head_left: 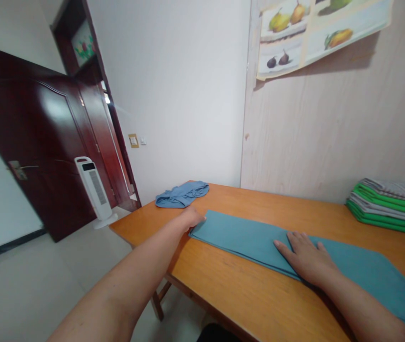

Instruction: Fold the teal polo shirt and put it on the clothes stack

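A long teal pair of trousers (245, 231), folded lengthwise, lies across the wooden table (224, 275). My left hand (192, 218) is at the narrow left end of the trousers and grips the hem, thumb on the edge; its other fingers are mostly hidden. My right hand (305, 256) rests flat on the middle of the trousers, palm down with fingers spread. Toward the right the fabric widens, and my right forearm covers part of it.
A crumpled blue garment (183, 194) lies at the table's far left corner. Folded green and grey cloths (391, 209) are stacked at the back right by the wall. A white tower heater or fan (95, 190) stands on the floor near a dark red door (27, 118).
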{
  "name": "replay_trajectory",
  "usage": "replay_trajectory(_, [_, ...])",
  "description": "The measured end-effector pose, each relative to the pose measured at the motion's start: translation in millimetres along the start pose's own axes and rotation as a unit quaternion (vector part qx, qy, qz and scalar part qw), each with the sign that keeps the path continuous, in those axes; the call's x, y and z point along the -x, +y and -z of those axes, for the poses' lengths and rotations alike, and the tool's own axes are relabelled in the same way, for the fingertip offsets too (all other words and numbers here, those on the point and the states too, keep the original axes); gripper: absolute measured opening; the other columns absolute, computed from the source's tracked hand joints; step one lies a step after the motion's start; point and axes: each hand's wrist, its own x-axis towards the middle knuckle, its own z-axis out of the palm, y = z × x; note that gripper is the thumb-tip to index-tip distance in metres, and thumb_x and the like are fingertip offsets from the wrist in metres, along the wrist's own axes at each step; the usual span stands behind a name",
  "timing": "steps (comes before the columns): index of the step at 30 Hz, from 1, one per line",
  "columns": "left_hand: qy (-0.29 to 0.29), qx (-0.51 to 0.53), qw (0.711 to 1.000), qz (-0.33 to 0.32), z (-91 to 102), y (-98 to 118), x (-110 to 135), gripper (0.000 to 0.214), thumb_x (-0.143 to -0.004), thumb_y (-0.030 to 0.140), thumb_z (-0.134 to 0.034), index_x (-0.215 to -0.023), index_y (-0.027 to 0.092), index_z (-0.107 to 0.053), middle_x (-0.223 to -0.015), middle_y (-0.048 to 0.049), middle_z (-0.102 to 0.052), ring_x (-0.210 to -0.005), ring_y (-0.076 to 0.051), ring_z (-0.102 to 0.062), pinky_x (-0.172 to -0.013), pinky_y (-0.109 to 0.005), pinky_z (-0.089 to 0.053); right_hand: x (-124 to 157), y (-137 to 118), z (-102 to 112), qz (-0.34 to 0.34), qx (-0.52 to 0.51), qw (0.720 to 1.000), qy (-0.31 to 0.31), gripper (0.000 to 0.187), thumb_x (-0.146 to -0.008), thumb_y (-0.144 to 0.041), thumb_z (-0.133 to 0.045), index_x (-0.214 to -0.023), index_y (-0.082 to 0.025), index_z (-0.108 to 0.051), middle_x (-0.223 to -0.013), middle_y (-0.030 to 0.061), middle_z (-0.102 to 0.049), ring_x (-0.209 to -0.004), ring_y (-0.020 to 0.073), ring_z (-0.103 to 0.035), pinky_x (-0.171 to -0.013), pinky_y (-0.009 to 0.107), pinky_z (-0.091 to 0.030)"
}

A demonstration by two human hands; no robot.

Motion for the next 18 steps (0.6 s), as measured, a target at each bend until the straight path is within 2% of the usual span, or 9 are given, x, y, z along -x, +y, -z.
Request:
replay_trajectory(4, [0.001,-0.071,0.997,0.021,-0.4,6.8,-2.8,0.038,-0.059,0.038,-0.085,-0.080,0.014,-0.063,-0.070,-0.0049,-0.065,-0.069,-0.021,-0.062,-0.053,-0.025,-0.037,0.1,-0.3,0.9,0.001,0.000,1.000,-0.004,0.087,-0.090,-0.067,-0.016,-0.149,-0.007,-0.037,-0.157,0.0148,-0.033,-0.147,0.0326,-0.023,-0.117,0.057,-0.018])
replay_trajectory(9, [-0.023,-0.115,0.993,0.019,-1.8,13.2,-3.6,0.041,-0.059,0.037,-0.085,-0.086,0.012,-0.066,-0.077,-0.0081,-0.069,-0.073,-0.022,-0.065,-0.052,-0.024,-0.039,1.3,-2.0,2.4,0.000,-0.005,1.000,0.000,0.087,-0.090,-0.068,-0.017,-0.149,-0.007,-0.038,-0.156,0.0148,-0.033,-0.146,0.0321,-0.024,-0.118,0.057,-0.018])
replay_trajectory(18, [-0.050,-0.083,0.995,0.021,-2.5,17.5,-3.8,0.036,-0.062,0.028,-0.083,-0.091,0.013,-0.068,-0.080,-0.0082,-0.072,-0.077,-0.024,-0.069,-0.052,-0.024,-0.043,1.9,-2.8,1.5,-0.001,-0.014,1.000,0.009,0.086,-0.090,-0.068,-0.021,-0.148,-0.007,-0.039,-0.155,0.0162,-0.036,-0.146,0.0332,-0.024,-0.118,0.056,-0.016])
